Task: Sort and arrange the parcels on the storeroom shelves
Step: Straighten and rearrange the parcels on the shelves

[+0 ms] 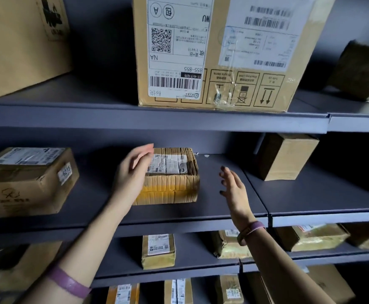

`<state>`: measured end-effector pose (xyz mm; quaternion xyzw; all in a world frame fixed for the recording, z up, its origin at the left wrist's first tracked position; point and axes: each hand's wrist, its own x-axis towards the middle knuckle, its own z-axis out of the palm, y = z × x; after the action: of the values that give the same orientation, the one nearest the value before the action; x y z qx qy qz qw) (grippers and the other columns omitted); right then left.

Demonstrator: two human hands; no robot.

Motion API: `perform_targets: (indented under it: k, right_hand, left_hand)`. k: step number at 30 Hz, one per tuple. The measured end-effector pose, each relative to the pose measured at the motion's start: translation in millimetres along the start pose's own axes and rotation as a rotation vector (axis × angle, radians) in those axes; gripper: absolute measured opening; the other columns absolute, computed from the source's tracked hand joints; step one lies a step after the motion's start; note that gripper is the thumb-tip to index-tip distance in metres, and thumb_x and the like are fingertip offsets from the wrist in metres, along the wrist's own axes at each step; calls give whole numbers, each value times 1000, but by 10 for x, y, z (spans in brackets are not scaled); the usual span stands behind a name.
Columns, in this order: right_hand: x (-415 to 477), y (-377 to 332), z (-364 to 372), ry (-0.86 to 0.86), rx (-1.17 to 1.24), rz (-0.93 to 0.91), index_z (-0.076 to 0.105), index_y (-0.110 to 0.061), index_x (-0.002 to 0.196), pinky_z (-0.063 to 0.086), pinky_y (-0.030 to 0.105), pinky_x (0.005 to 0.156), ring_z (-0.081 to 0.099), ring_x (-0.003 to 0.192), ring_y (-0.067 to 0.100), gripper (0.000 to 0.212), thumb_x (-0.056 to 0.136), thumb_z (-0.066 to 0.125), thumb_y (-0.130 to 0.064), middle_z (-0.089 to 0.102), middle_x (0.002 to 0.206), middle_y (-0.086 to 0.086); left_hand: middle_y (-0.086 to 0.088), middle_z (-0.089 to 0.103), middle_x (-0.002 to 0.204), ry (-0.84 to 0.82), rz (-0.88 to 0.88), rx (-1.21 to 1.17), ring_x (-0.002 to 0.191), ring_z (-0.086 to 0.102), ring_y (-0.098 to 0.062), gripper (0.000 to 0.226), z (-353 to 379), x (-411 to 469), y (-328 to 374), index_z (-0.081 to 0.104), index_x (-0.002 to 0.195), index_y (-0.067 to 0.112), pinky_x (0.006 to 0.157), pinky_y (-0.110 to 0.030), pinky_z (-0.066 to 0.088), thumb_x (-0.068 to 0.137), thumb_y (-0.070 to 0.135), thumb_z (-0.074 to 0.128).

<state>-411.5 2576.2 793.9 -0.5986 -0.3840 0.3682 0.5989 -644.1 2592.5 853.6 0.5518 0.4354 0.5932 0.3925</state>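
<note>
the sorting looks partly done, i think: parcels stand on every shelf level with free room between them, so more arranging is probably left. the one being dealt with now is the taped parcel (170, 183), lying flat on the middle shelf (223, 207) with its label up.

the left hand (133, 172) is at the parcel's left top edge, fingers straight and close together. whether they touch the cardboard or only hover over it i cannot tell, because the hand covers that corner. the right hand (234, 187) is to the right of the parcel, apart from it, fingers spread, holding nothing. it seems both hands are about to take the parcel from two sides, or to push it into line.

left of the parcel, on the same shelf, lies a box marked 6215 (25, 183). right of it and further back stands a plain box (284, 156). above it, one level up, a big box (223, 51) has its labels upside down. below it, small parcels (158, 251) lie apart from each other.
</note>
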Motion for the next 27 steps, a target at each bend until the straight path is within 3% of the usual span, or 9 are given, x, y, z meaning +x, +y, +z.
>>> perform_targets:
  k: [4, 9, 14, 19, 22, 27]
  right_hand:
    - [-96, -16, -278, 32, 12, 8, 53, -18, 137, 40, 43, 111, 49, 130, 17, 42, 100, 46, -38, 55, 139, 1]
    - [-41, -36, -769, 64, -2, -30, 50, -19, 140, 37, 45, 114, 48, 131, 15, 46, 99, 47, -40, 53, 142, 1]
    - [285, -53, -1465, 126, -22, -86, 55, -19, 135, 37, 46, 113, 51, 127, 13, 39, 100, 49, -35, 58, 136, 0]
    - [847, 38, -2229, 94, -48, -105, 54, -20, 132, 39, 44, 112, 53, 123, 10, 34, 100, 51, -31, 57, 131, -6]
    - [1186, 178, -2582, 82, -90, -112, 52, -23, 124, 42, 40, 108, 55, 119, 14, 26, 98, 55, -29, 58, 129, 0]
    - [1548, 450, -2838, -107, -183, -76, 36, -10, 143, 31, 25, 110, 39, 134, 15, 53, 95, 59, -13, 41, 146, 8]
  left_hand:
    - [26, 68, 102, -150, -31, -2, 106, 60, 5, 25, 409, -183, 1, 67, 115, 11, 104, -34, 44, 92, 8, 58]
    - [4, 67, 110, -268, -112, -38, 116, 59, -20, 27, 1079, -347, -34, 62, 119, 14, 109, -42, 40, 94, 8, 56]
    - [-6, 65, 119, -357, -160, -5, 114, 59, -20, 31, 1873, -417, -149, 58, 126, 13, 104, -35, 42, 95, 8, 53]
    - [-4, 61, 127, -324, -227, 3, 116, 56, -13, 35, 2687, -448, -346, 54, 131, 18, 107, -37, 41, 96, 13, 53]
    - [-5, 56, 132, -230, -283, 8, 116, 53, -13, 37, 3161, -466, -479, 52, 132, 19, 105, -35, 42, 96, 13, 54]
    - [-4, 42, 146, -82, -306, 29, 126, 42, -11, 57, 3730, -483, -684, 33, 146, 21, 101, -25, 32, 95, 7, 54]
